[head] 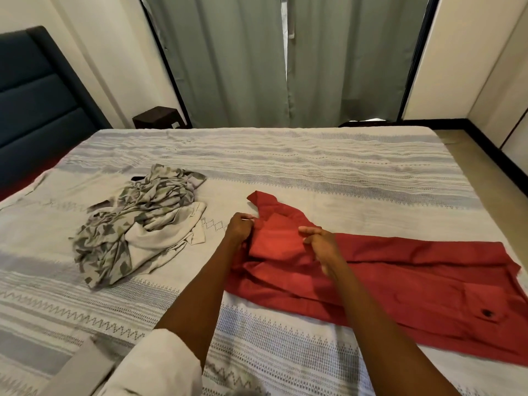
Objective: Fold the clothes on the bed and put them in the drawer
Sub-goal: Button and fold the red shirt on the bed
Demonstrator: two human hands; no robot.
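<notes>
Far left, 9 o'clock: dark blue headboard (34, 90). Small dark nightstand (157, 118) at ~11, behind the bed (328, 167), grey-green curtains (285, 58) at 12.

Camo/beige garment (137, 224) sits crumpled at ~9-10 o'clock from the hands, well apart from both, untouched. Not folded yet.

Left hand (238, 228): fingers curled, pinching the red garment's upper-left edge near the collar end. Grasping cloth, not released.

Red garment (400, 281) lies on the bed w/ long axis running roughly 10 → 4 o'clock: collar/top end at ~11 by the hands, bottom hem out toward the right edge of frame. Pocket w/ dark button (485, 312) at ~4. Partly bunched under the forearms, rest lies mostly flat.

Right hand (320, 238): on the cloth just right of the folded flap, thumb out, fingers curled. Looks like it grips a ridge of fabric, but the pinch itself is hidden behind the hand, so low confidence.

Key relation: both hands are on the top end; bulk of the garment extends away to the right, ~3-4 o'clock. Right hand is nearer the long tail, left hand anchors the collar side. Judgement: early fold stage. Next move prob needs the right side brought across along the short axis, or the tail pulled up toward the collar.

No drawer in view.
</notes>
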